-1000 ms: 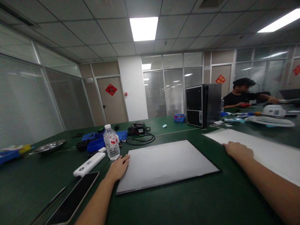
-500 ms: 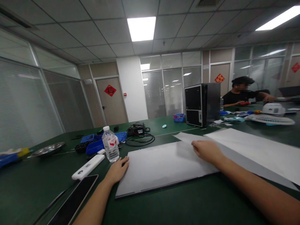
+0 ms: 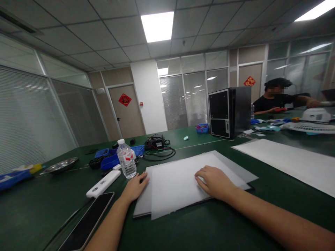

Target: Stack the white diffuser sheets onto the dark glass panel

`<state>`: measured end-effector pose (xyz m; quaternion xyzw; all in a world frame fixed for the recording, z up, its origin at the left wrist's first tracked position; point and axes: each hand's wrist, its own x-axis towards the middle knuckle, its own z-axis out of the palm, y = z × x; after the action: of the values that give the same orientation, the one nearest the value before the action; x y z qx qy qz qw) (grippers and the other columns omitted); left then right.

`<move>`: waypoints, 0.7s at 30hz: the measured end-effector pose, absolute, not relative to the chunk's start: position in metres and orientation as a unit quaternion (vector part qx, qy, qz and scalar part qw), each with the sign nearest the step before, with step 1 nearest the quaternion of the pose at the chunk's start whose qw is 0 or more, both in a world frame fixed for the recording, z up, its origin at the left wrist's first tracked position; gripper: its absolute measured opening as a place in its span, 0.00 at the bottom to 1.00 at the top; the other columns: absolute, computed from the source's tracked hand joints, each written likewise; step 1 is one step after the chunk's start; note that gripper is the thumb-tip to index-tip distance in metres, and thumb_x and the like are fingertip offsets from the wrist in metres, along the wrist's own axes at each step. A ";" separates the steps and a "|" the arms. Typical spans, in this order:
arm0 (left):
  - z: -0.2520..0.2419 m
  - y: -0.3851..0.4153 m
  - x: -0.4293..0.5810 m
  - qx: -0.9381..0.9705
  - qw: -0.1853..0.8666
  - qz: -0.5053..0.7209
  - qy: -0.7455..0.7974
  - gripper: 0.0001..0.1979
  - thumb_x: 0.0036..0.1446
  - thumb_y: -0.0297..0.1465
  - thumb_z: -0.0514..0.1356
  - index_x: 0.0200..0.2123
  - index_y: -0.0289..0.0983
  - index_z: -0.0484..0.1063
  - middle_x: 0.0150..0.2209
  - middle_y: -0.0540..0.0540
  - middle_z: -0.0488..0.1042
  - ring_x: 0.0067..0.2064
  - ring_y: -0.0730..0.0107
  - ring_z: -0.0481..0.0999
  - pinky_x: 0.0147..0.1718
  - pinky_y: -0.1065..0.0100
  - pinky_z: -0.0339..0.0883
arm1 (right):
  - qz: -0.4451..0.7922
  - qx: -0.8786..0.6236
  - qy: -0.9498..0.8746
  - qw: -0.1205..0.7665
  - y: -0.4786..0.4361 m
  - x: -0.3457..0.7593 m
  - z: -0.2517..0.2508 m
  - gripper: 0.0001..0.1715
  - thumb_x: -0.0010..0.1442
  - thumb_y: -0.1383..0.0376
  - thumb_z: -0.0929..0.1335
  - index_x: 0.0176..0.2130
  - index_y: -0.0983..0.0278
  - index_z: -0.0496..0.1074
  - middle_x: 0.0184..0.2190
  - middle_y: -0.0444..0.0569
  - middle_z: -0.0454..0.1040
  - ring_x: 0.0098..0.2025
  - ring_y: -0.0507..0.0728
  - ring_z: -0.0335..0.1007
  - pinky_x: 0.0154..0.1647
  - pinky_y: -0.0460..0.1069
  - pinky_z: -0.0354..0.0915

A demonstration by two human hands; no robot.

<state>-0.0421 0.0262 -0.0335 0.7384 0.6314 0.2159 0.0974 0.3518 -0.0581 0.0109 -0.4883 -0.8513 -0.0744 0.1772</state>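
Note:
A thin white, slightly see-through sheet (image 3: 178,184) lies askew over a flat grey-white panel (image 3: 143,200) with a dark edge. The sheet overhangs the panel's front edge at the left and reaches past its right side. My left hand (image 3: 136,187) rests at the panel's left edge, fingers apart, close to a clear water bottle (image 3: 127,160). Over the middle-right of the sheet lies my right hand (image 3: 216,182), palm down with loosely bent fingers, gripping nothing visible. Whether its palm presses on the sheet is hidden.
Another white sheet (image 3: 285,164) lies at the right. On the left are a white power bank (image 3: 103,184) with a cable and a black phone (image 3: 87,223). Behind stand blue trays (image 3: 110,162), a black adapter (image 3: 156,142) and a computer tower (image 3: 229,112). A person (image 3: 274,97) sits far right.
My right hand has brought the thin sheet leftward over the panel, and its pinching fingers have loosened. My left hand stays at the panel's left edge. The view has shifted slightly.

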 end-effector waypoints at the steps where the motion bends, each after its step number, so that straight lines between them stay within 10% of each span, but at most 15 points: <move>1: -0.034 0.026 -0.042 0.739 0.098 0.216 0.631 0.37 0.60 0.54 0.51 0.62 0.35 0.72 0.66 0.42 0.67 0.70 0.47 0.59 0.68 0.53 0.52 | -0.078 -0.502 -0.844 0.172 -0.053 0.358 0.010 0.24 0.69 0.59 0.57 0.42 0.64 0.78 0.38 0.56 0.79 0.43 0.61 0.73 0.46 0.55 0.64; 13: -0.034 0.027 -0.040 0.733 0.084 0.212 0.641 0.37 0.57 0.51 0.55 0.62 0.35 0.70 0.65 0.41 0.68 0.70 0.47 0.60 0.68 0.52 0.53 | -0.079 -0.455 -0.872 0.159 -0.039 0.376 0.012 0.21 0.69 0.55 0.60 0.51 0.54 0.77 0.43 0.46 0.80 0.45 0.55 0.73 0.50 0.50 0.63; 21: -0.031 0.032 -0.039 0.721 0.080 0.224 0.651 0.34 0.58 0.51 0.53 0.59 0.35 0.74 0.62 0.41 0.73 0.67 0.48 0.66 0.66 0.55 0.57 | -0.142 -0.734 -0.636 0.191 0.002 0.539 0.013 0.27 0.66 0.62 0.62 0.61 0.68 0.68 0.60 0.65 0.68 0.62 0.69 0.61 0.61 0.64 0.57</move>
<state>-0.0392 0.0322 -0.0307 0.7207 0.6511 0.2243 0.0804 0.5389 0.0018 0.0131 -0.7339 -0.6362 -0.1423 0.1908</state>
